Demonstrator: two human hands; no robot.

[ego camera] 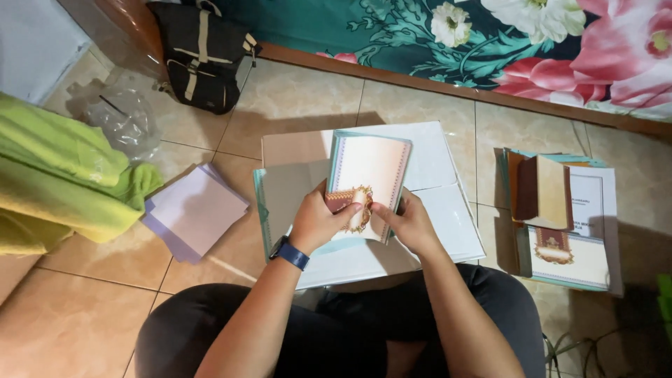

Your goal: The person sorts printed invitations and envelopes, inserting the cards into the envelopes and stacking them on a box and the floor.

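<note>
Both my hands hold a small open booklet [367, 175] with a pale inner page and a teal patterned border. My left hand [318, 220], with a blue watch on the wrist, grips its lower left corner, where a red and gold ornate cover curls under my thumb. My right hand [409, 222] pinches the lower right edge. The booklet is held above a large open folder [434, 210] with white sheets, lying on the tiled floor in front of my crossed legs.
A stack of lilac-white paper sheets [194, 210] lies to the left, beside green cloth [63, 175] and a crumpled clear plastic bag [126, 119]. A black bag [203, 52] sits at the back. More booklets and a brown book [553, 210] are stacked on the right, near a floral mattress [490, 35].
</note>
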